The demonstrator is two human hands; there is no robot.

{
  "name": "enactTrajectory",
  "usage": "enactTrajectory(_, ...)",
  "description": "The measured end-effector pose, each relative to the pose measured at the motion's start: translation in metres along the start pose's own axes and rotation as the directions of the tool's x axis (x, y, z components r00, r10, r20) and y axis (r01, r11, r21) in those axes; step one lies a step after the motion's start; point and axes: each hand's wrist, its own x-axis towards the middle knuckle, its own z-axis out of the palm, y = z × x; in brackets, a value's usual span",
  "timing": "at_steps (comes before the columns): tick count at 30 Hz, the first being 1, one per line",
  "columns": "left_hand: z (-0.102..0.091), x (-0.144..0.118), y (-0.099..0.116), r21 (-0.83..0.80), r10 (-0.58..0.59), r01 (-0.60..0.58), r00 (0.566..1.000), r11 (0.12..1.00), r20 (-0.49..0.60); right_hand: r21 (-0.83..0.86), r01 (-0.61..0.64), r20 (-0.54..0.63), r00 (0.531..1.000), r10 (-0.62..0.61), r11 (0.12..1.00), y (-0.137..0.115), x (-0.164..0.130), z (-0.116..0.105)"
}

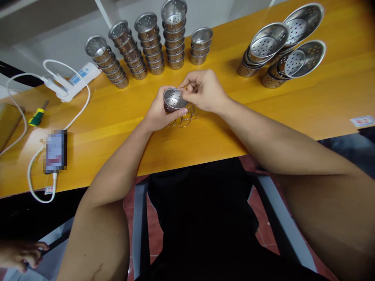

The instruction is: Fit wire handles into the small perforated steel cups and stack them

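Note:
My left hand [158,113] grips a small perforated steel cup [174,99] from the side, its mouth tilted toward me. My right hand [203,89] pinches at the cup's rim, fingertips together on what looks like a thin wire piece; the piece itself is mostly hidden. Under both hands a small heap of bent wire handles [183,119] lies on the orange wooden table [131,128].
Several stacks of the small cups [152,43] stand at the back. Stacks of wide perforated strainer bowls [281,50] lean at the back right. A phone [55,151] on a white cable, a power strip [74,82] and a screwdriver [37,116] lie left. Another person's hand [20,253] shows bottom left.

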Motion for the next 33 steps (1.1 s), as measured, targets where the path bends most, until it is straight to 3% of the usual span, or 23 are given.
enactTrajectory(14, -0.001, 0.003, 0.026, 0.025, -0.133, 0.134, 0.989, 0.991, -0.057, 0.063, 0.065, -0.035, 0.997, -0.063, 0.996, -0.001, -0.001, 0.014)
enactTrajectory(18, -0.004, 0.004, 0.028, -0.031, -0.167, 0.165, 0.982, 0.986, -0.093, 0.223, 0.062, 0.114, 0.989, -0.090, 0.973, -0.007, -0.001, 0.001)
enactTrajectory(21, -0.008, 0.002, 0.030, -0.097, -0.214, 0.206, 0.974, 0.974, -0.078, 0.318, 0.040, 0.255, 0.959, -0.127, 0.947, -0.012, 0.000, -0.009)
enactTrajectory(24, -0.012, 0.001, 0.031, -0.123, -0.241, 0.235, 0.970, 0.964, -0.038, 0.355, 0.014, 0.309, 0.942, -0.132, 0.935, -0.015, 0.000, -0.013)
enactTrajectory(33, -0.009, 0.003, 0.012, -0.047, -0.109, 0.106, 0.993, 0.993, -0.045, 0.304, 0.050, 0.182, 0.977, -0.110, 0.951, -0.010, 0.000, -0.002)
